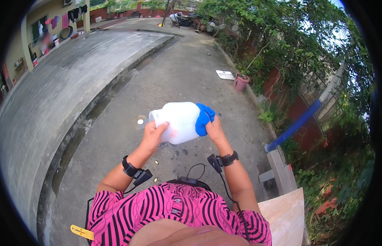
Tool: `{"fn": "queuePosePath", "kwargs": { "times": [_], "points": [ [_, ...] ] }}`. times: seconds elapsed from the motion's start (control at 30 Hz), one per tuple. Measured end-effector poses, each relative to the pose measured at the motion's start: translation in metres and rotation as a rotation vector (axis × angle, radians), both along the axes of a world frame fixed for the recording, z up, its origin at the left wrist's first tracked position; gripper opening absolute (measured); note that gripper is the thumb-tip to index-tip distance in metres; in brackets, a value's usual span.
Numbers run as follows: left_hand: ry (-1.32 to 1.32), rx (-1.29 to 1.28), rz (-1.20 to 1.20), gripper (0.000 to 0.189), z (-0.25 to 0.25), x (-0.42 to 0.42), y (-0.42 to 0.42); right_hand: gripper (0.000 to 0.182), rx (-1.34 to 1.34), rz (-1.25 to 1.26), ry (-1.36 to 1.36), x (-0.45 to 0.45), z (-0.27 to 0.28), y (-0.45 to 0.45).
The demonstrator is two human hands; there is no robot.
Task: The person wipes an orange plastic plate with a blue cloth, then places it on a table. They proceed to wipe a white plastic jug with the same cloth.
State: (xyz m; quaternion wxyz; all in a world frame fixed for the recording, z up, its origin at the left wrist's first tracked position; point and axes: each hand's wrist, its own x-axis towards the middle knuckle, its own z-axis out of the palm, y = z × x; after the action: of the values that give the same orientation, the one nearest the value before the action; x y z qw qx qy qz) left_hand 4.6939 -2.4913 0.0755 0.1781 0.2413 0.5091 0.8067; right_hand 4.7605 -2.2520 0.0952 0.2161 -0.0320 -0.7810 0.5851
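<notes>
A translucent white plastic jar (183,121) is held sideways in front of me, its open mouth toward the left. My left hand (155,132) grips the jar near its neck, with the thumb lying over the near side. At the jar's base, on the right, my right hand (215,129) clutches a bunched blue cloth (204,118) that touches the plastic. A faint reddish patch shows on the jar's lower side. The fingers behind the jar and under the cloth are hidden.
Beyond the jar's mouth, a small round white thing (140,121) lies on the concrete ground (166,77). A drainage gutter (95,110) runs along the left. On the right are a pink plant pot (241,82), a white tray-like thing (225,75) and a blue-and-white pole (295,124). A person (46,42) is far left.
</notes>
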Motion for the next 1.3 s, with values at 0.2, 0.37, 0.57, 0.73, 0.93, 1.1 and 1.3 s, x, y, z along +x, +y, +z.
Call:
{"fn": "queuePosePath", "kwargs": {
  "times": [0.2, 0.37, 0.57, 0.73, 0.93, 1.1, 1.3],
  "points": [
    [-0.292, 0.166, 0.053, 0.034, 0.001, -0.006, 0.018, 0.064, 0.815, -0.177, 0.297, 0.022, 0.018, -0.069],
    [-0.523, 0.269, -0.139, 0.048, 0.000, -0.011, 0.031, 0.078, 1.122, -0.011, 0.408, 0.025, 0.003, -0.102],
    [-0.563, 0.209, -0.026, 0.051, 0.016, -0.001, 0.018, 0.063, 0.969, -0.053, 0.388, 0.030, 0.024, -0.057],
    [-0.603, 0.197, -0.029, 0.053, 0.024, -0.005, 0.001, 0.051, 0.244, -0.087, 0.274, 0.015, -0.012, 0.006],
    [-0.649, 0.318, -0.213, 0.058, 0.010, -0.012, -0.004, 0.042, -0.007, -0.086, 0.306, 0.015, -0.013, 0.012],
    [-0.277, 0.182, -0.340, 0.057, 0.028, 0.009, 0.001, 0.026, -0.242, -0.196, 0.216, 0.007, -0.029, 0.042],
    [0.397, -0.147, -0.274, 0.048, -0.003, 0.016, 0.008, 0.026, -0.365, -0.255, 0.177, 0.017, -0.021, 0.049]
  ]
}}
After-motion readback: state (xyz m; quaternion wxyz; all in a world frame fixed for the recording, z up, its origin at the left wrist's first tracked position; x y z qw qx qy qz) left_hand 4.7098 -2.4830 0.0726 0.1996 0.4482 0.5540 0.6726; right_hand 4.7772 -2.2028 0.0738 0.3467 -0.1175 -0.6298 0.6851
